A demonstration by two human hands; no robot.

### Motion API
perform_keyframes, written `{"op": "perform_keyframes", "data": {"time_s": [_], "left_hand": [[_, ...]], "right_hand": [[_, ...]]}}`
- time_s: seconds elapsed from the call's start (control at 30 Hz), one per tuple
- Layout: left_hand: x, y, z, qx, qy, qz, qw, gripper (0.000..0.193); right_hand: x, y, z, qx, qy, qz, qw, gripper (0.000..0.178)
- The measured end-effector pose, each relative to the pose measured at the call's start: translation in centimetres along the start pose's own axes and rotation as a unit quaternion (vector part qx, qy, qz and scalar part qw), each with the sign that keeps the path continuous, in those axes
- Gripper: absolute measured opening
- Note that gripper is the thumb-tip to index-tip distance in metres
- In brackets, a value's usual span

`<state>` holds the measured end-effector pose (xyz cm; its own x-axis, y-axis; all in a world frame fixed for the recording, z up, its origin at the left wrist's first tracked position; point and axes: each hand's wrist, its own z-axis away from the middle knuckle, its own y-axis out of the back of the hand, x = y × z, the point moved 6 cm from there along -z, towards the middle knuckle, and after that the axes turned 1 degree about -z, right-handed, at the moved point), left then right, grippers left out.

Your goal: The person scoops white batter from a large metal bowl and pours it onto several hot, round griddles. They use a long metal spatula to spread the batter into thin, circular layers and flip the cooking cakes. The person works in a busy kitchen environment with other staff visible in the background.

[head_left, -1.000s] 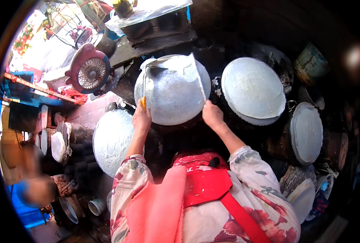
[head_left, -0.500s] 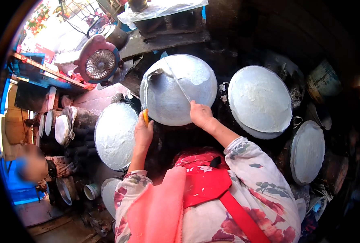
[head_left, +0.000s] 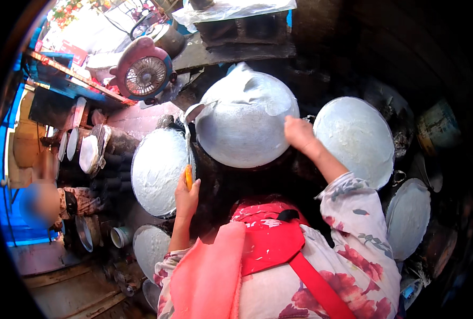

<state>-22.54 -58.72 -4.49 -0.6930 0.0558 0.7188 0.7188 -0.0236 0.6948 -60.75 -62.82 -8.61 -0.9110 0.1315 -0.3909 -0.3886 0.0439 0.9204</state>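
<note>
My left hand is closed around the orange handle of a ladle. The ladle's bowl is beside the left edge of the round metal griddle in the middle. A thin whitish sheet is bunched and folded at that griddle's far side; its near part is bare grey metal. At the right edge of this griddle, my right hand is closed, and what it holds cannot be made out. White batter coats the left griddle, under the ladle's handle, and the right griddle.
More white-coated griddles stand at the lower right and lower left. A pink round fan is at the far left of the middle griddle. Another person is at the left. Behind stands a dark block under white plastic.
The ladle has swung left off the middle griddle. My right hand has moved right, and the thin stick it held no longer shows. The sheet is now bunched at the far side.
</note>
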Motion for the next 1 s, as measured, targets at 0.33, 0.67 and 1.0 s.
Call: {"op": "perform_keyframes", "data": {"time_s": [0.33,0.67,1.0], "left_hand": [[-2.2,1.0,3.1,-0.023,0.163,0.102,0.981,0.045],[-0.2,1.3,6.2,-0.025,0.277,0.267,0.922,0.037],[1.4,0.6,7.7,-0.014,0.315,0.368,0.875,0.040]], "right_hand": [[-0.6,0.7,-0.8,-0.065,0.061,0.015,0.996,0.016],[-1.7,0.9,-0.2,-0.122,0.199,0.015,0.972,0.011],[-2.3,0.1,0.0,-0.222,0.288,0.068,0.929,0.014]]}}
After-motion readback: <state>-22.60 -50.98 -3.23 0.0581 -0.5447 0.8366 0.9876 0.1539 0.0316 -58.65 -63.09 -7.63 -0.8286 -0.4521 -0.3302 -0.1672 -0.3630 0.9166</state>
